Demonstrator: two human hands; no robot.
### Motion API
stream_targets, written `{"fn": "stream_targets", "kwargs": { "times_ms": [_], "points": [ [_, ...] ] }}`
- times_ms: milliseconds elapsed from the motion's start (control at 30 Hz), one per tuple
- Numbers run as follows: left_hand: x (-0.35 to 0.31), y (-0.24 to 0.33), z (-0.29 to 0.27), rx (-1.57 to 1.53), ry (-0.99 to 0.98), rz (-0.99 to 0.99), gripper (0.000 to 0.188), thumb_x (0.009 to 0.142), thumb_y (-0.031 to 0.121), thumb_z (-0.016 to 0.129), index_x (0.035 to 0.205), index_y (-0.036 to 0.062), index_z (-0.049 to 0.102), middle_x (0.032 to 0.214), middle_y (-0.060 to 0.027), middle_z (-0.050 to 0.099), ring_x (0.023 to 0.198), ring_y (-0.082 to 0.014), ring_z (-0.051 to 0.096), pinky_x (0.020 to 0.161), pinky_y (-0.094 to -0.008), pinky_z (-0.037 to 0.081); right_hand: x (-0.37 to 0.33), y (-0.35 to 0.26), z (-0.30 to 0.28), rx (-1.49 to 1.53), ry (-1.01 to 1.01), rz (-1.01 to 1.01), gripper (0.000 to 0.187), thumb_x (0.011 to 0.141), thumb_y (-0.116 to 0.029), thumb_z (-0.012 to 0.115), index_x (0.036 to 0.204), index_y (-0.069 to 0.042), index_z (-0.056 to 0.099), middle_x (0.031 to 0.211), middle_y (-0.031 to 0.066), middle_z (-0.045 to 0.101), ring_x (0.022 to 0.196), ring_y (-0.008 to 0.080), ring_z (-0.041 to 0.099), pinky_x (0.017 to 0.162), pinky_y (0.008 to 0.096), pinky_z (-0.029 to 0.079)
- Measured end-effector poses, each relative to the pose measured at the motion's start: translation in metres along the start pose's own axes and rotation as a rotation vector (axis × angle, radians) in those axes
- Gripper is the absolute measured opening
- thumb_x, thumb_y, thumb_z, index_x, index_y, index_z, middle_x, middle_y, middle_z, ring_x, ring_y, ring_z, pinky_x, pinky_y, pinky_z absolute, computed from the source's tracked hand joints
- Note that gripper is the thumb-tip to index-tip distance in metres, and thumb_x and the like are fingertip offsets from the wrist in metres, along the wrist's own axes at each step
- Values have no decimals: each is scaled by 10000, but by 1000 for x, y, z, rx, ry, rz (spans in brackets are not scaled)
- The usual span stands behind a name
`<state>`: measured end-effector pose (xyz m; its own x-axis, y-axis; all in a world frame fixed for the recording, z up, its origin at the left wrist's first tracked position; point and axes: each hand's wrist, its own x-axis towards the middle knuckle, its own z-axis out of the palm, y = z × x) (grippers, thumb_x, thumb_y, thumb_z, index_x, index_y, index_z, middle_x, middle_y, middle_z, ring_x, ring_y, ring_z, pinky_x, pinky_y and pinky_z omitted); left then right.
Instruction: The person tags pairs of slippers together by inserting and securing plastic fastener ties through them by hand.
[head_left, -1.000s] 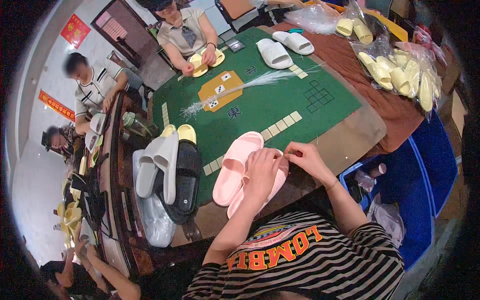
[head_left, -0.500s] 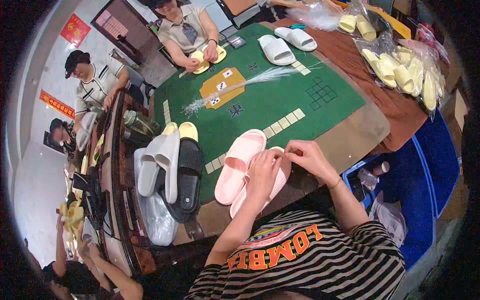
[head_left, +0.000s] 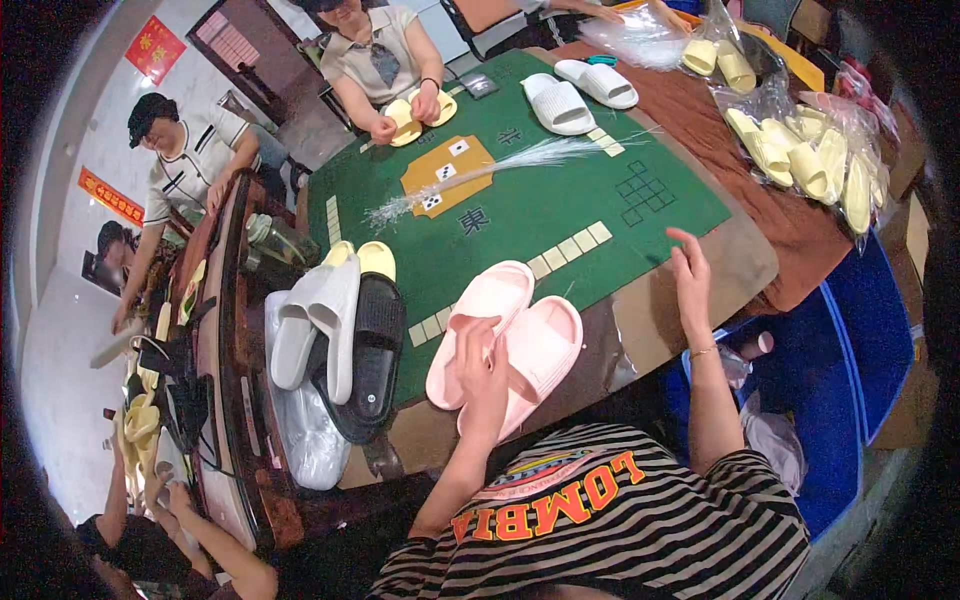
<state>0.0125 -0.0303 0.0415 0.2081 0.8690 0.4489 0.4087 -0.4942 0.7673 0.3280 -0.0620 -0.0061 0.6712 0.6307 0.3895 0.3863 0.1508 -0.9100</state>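
A pair of pink slippers lies side by side at the near edge of the table: the left slipper (head_left: 508, 288) and the right slipper (head_left: 552, 340). My left hand (head_left: 482, 370) has its fingers curled at the inner sides of their straps, gripping the pair; some fingertips are hidden. Away to the right, my right hand (head_left: 690, 270) is raised above the table edge, fingers apart and holding nothing. A tiny pale bit shows at the right slipper's outer edge. Across the green mat (head_left: 400, 225) lies a bundle of thin clear strands (head_left: 470, 180).
Grey slippers (head_left: 343, 310) and a black slipper (head_left: 375, 350) are stacked at left beside a clear plastic bag (head_left: 315, 440). White slippers (head_left: 560, 105) sit at the far side, bagged yellow slippers (head_left: 800, 155) at right. A blue bin (head_left: 835, 400) stands at my right. Other people work around.
My right hand has left the slippers and moved right and up, opening. My left hand has shifted left from the right slipper's upper part to the straps.
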Motion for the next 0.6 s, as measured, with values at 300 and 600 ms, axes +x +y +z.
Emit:
{"fn": "stream_targets", "kwargs": {
  "times_ms": [300, 600],
  "points": [
    [-29, -54, 0, 82, -21, -23, 285, 913, 162, 531, 1151, 4, 539, 1076, -189, 571, 1019, -373, 524, 891, -447, 400, -5, 7, 11, -334, -227, -32, 252, 920, -78, 487, 1150, -74, 589, 969, 101, 647, 765, 154, 558, 718, 307, 448],
    [-42, -56, 0, 128, -130, 8, 344, 724, -31, 511, 1063, 27, 514, 1065, -173, 522, 1004, -393, 505, 819, -460, 427, -10, 24, 20, -168, -179, -160, 259, 914, -56, 511, 1156, -47, 603, 759, -8, 514, 619, 92, 380, 546, 263, 341]
  ]
}}
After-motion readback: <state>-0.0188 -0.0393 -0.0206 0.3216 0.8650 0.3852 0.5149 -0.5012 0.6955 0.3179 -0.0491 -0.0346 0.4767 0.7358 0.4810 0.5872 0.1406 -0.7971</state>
